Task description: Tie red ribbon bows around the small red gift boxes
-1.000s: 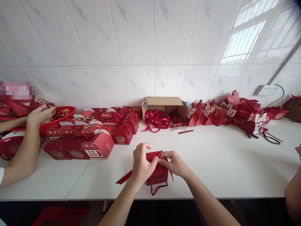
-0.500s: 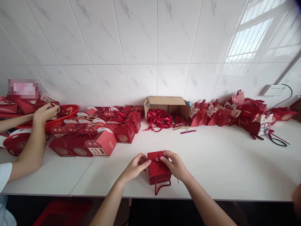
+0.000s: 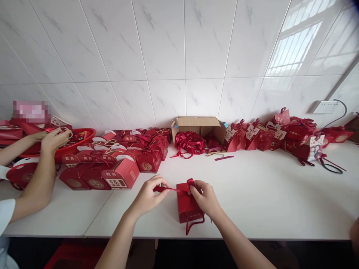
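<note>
A small red gift box (image 3: 185,209) stands on the white table in front of me, with a twisted red cord handle (image 3: 195,223) hanging down its near side. Across its top runs a red ribbon (image 3: 174,189). My left hand (image 3: 151,193) pinches one end of this ribbon, pulled out to the left of the box. A ribbon loop (image 3: 190,182) stands up on the lid, held between thumb and finger of my right hand (image 3: 204,194). The right fingers partly hide the knot area and the box's right side.
Several packed red gift boxes (image 3: 120,173) stand in rows at left. A cardboard box (image 3: 198,121) of red ribbons (image 3: 189,144) sits by the wall. More red boxes (image 3: 254,138) line the right. At far left, a co-worker's hands (image 3: 54,140) work over a red basin (image 3: 91,135).
My left hand has moved left from the box's edge, drawing a ribbon end out taut. My right hand stays at the ribbon loop on the lid.
</note>
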`<state>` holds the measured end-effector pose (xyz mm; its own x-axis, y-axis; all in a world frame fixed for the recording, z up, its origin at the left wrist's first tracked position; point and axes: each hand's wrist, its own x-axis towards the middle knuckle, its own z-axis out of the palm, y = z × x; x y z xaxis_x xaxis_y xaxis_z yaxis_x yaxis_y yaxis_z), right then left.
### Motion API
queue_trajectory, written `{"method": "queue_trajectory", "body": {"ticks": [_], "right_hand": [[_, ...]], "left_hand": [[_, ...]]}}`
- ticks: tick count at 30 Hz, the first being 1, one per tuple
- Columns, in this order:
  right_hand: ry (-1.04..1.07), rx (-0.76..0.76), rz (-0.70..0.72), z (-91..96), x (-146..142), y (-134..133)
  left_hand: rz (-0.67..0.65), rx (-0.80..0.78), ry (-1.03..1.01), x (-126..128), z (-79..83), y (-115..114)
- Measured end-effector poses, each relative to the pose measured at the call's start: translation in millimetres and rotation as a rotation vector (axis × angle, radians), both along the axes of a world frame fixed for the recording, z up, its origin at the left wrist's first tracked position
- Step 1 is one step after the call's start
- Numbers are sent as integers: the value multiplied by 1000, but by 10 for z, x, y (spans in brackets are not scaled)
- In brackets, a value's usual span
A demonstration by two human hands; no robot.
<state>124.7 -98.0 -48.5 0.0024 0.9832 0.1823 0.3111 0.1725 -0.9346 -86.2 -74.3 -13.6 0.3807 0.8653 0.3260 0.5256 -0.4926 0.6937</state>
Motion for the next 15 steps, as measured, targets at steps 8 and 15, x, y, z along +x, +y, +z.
{"method": "queue_trajectory", "body": {"ticks": [8, 15], "right_hand": [[-85, 19, -27, -19, -56, 35], [-172, 129, 136, 69, 33, -34]], "left_hand": [[-71, -38, -167, 405, 58, 2], [-166, 60, -97, 654, 198, 170]]}}
